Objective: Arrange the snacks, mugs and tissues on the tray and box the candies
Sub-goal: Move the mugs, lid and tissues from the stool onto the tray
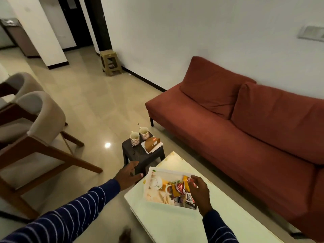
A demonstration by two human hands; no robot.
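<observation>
A printed white tray (158, 193) lies on the pale coffee table (184, 223). Several snack packets (181, 189) sit on its right side. My right hand (199, 192) rests over those packets with its fingers touching them. My left hand (128, 174) hovers open, fingers spread, between the tray's left corner and a small dark stool (140, 154). On that stool stand two patterned mugs (139, 135), and an orange box (152, 143) lies on white tissues (156, 148).
A red sofa (245, 123) runs along the wall to the right of the table. Two beige wooden-framed armchairs (33, 123) stand at the left. A tan plastic stool (110, 63) is by the far wall. Bare tiled floor lies between them.
</observation>
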